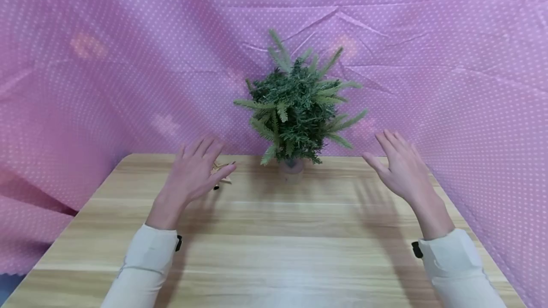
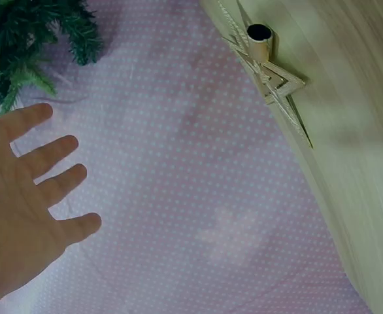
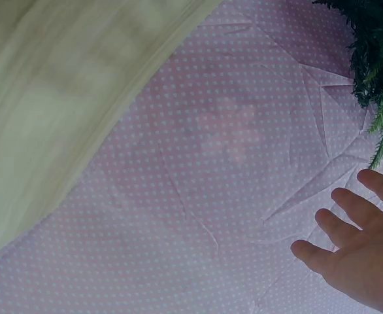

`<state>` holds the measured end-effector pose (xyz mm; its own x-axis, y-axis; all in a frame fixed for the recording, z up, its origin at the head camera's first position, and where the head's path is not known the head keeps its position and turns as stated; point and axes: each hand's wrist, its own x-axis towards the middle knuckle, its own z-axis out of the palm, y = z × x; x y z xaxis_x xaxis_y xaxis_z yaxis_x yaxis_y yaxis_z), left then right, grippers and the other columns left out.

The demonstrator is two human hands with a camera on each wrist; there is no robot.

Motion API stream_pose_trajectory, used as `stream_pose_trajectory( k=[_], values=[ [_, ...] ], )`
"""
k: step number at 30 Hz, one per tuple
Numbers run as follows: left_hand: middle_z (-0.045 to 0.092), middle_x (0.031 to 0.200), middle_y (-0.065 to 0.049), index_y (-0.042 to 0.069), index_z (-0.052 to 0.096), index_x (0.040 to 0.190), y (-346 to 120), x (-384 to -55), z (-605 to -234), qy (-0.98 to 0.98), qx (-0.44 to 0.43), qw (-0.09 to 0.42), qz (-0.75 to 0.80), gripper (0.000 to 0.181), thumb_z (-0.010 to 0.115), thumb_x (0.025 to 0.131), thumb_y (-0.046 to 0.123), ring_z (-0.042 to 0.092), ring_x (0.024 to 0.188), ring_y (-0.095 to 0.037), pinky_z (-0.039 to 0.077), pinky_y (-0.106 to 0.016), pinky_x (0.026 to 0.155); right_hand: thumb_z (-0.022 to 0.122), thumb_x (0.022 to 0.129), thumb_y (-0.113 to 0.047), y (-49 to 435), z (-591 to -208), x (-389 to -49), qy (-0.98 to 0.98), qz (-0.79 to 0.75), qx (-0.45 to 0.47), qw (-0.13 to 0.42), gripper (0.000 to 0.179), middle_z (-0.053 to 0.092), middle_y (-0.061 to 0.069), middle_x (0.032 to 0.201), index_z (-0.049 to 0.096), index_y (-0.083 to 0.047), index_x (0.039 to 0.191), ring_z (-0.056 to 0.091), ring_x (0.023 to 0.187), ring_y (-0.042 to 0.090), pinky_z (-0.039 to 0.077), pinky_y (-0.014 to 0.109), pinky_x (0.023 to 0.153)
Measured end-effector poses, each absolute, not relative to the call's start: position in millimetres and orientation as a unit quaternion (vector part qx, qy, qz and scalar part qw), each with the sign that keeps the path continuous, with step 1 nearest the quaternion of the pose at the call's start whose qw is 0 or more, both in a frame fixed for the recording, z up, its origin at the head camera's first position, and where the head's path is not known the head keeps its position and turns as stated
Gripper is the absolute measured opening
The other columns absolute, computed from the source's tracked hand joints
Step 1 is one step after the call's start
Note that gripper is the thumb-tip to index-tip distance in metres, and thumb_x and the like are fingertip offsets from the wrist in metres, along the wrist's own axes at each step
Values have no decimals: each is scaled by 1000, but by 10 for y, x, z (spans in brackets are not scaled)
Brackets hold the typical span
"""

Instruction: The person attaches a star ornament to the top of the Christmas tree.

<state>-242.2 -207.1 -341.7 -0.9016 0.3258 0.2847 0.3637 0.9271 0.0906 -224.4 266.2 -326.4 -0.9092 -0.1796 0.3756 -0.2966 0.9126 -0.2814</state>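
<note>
A small artificial Christmas tree (image 1: 299,108) with green branches stands upright on a pale base (image 1: 292,172) at the back middle of the table. My left hand (image 1: 192,172) hovers to its left, fingers spread, holding nothing. Partly hidden behind that hand lies a gold star tree topper (image 1: 226,179); the left wrist view shows the star (image 2: 280,85) with its dark-mouthed tube socket (image 2: 259,40). On the tree's other side my right hand (image 1: 402,168) is held over the table's back right, fingers straight and nothing in it. Both hands are apart from the branches.
The light wood-grain table (image 1: 274,236) has its back edge close to a pink dotted cloth (image 1: 171,37) that hangs behind and along both sides. Branch tips of the tree spread out toward each hand and overlap the cloth.
</note>
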Motion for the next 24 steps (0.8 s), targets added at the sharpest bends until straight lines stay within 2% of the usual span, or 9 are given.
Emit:
stream_pose_trajectory(
  k=[8,15,24],
  values=[
    [32,162,-14,12,41,155,-2111,-2459,-3470,-967,-191,147,-81,82,44,97,70,23,150,-36,13,-65,118,51,105,-46,2651,-3169,-2300,-944,196,140,225,68,41,30,151,43,5,149,36,138,52,26,66,112],
    [28,164,-15,9,39,156,-2151,-2469,-3517,-967,-197,134,-90,84,45,97,69,21,151,-36,13,-61,120,55,104,-42,2650,-3125,-2306,-933,211,146,250,64,45,29,149,46,4,147,39,137,50,28,62,113],
    [36,160,-16,10,41,155,-2285,-2506,-3570,-960,-199,152,-123,81,53,96,65,31,146,-39,19,-60,118,63,101,-31,2608,-3079,-2383,-880,278,196,333,54,56,27,138,54,6,138,47,131,48,35,61,109]
  ],
)
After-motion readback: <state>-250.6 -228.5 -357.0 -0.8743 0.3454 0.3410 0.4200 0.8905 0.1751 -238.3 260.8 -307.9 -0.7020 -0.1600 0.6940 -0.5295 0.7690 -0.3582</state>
